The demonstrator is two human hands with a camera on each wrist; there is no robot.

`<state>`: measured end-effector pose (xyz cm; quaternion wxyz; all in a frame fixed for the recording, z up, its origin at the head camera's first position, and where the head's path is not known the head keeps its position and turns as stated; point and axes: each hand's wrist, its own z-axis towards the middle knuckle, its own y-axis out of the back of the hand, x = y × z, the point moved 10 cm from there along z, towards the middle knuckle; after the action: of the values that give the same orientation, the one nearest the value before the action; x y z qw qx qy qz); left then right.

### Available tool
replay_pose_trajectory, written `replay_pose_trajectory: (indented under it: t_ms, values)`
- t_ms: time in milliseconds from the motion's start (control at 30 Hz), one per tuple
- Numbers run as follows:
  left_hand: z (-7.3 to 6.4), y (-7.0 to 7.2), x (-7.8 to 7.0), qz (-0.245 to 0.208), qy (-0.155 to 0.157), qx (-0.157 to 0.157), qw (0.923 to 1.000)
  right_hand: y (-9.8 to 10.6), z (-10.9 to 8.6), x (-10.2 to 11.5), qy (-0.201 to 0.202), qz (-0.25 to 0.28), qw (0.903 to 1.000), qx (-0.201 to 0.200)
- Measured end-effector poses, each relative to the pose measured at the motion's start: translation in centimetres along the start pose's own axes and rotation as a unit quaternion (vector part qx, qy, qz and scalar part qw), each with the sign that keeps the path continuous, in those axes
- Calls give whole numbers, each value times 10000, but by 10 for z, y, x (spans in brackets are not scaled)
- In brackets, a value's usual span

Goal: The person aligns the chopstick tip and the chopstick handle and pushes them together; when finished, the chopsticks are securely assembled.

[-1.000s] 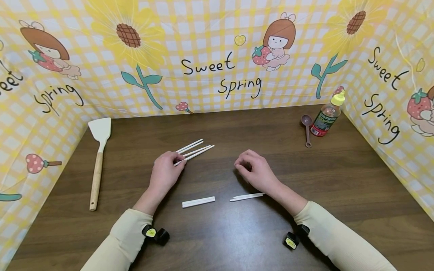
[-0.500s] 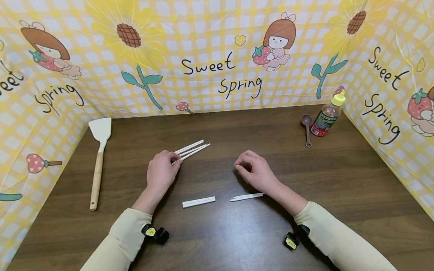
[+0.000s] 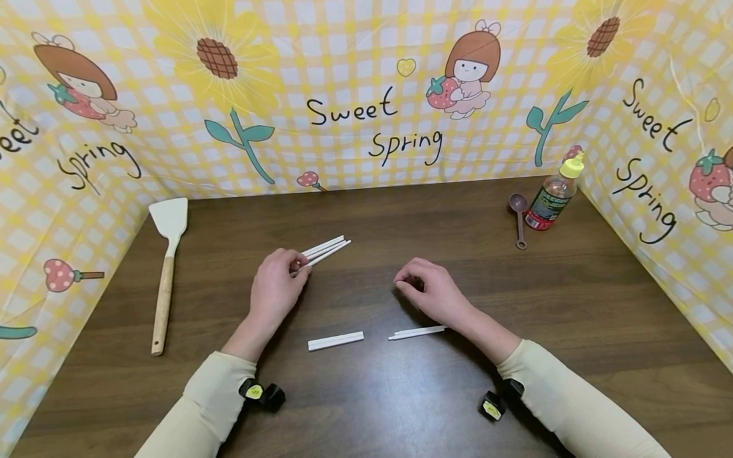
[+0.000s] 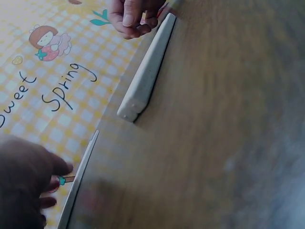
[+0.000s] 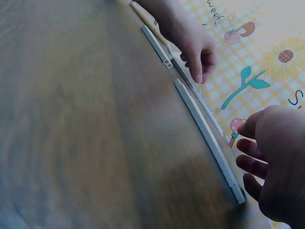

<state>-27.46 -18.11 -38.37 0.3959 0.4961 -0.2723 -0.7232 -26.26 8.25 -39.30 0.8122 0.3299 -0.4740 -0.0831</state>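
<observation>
While half-curled, left fingers (image 3: 294, 256) on sticks (image 3: 329, 245).

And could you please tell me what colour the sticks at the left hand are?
The sticks are white, clearest in the head view.

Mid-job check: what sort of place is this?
Probably a staged tabletop booth with kitchen things: printed cloth walls three sides of the brown table, where a spatula lies.
</observation>
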Motion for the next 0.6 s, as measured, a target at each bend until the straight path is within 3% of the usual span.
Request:
replay_pose_trajectory:
  t_ms: [133, 300, 400, 600]
  values:
    - [-2, -16, -14, -736, -530, 618, 9940, -5, 0, 1, 148, 27, 9996, 245]
    - [-11, -37, -28, -1364, -855, 1614, 9737, -10, 0, 5, 299, 53, 9983, 491]
    - [-16, -43, -35, -1577, -964, 1982, 9626, -12, 0, 6, 308, 26, 9975, 641]
    - [-24, -52, -44, -1608, -1115, 2525, 9476, -18, -1, 7, 330, 22, 9928, 1153]
